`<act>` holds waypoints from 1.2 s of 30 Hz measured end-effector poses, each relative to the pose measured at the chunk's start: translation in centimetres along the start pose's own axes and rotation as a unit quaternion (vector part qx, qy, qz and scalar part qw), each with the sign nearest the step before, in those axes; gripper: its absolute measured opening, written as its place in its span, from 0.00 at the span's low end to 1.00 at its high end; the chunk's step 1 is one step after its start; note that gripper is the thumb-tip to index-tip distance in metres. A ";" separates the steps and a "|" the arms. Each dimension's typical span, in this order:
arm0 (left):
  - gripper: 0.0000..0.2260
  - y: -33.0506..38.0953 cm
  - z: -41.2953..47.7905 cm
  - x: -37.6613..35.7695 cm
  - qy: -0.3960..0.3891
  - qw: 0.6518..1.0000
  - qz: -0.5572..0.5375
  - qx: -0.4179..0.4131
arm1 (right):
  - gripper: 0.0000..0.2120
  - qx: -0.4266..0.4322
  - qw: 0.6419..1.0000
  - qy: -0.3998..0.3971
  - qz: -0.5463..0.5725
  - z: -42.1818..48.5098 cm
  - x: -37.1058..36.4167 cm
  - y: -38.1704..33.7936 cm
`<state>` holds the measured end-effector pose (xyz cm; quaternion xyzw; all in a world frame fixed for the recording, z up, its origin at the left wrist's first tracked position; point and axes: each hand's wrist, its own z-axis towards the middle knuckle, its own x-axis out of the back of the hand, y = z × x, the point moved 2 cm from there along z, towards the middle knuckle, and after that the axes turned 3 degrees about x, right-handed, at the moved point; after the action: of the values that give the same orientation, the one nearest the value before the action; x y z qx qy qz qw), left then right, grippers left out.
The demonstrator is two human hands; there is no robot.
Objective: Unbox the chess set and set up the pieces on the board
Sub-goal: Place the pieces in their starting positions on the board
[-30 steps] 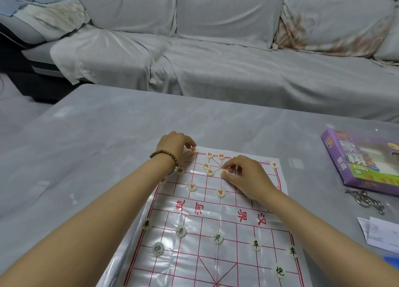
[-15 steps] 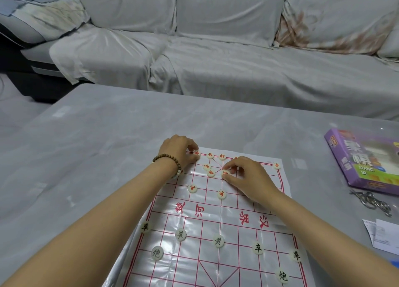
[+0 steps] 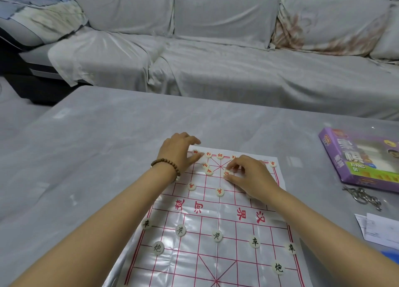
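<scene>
- Draped sofa point(image 3: 216, 49) across the top of the frame.
- Grey table point(image 3: 86, 157) below.
- Board point(image 3: 216, 260) flat at lower centre.
- Purple box point(image 3: 356, 157) at right edge.
- Left hand point(image 3: 179, 150) at board's upper-left corner, thumb against corner piece point(image 3: 195, 152); gripped or only touched, cannot tell.
- Right hand point(image 3: 250, 178) mid-frame, thumb and forefinger pinching red-marked piece point(image 3: 226, 173).

Hands point(image 3: 251, 179) among red pieces point(image 3: 219, 191) on board point(image 3: 216, 256)

head-worn view, facing forward-down, close over board point(image 3: 218, 222)

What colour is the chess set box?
The box is mainly purple; head view shows it.
</scene>
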<state>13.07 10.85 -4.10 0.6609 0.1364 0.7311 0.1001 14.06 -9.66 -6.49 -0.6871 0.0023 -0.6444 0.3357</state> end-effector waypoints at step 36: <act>0.25 8.5 3.2 -5.8 -0.117 0.983 0.101 -0.094 | 0.14 -0.026 0.994 0.062 -0.091 1.9 4.5 8.2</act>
<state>17.18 1.20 -6.47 0.7401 -0.0135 0.6645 0.1026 20.00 -17.09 -6.24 -0.6514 -0.0227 -0.7137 0.2565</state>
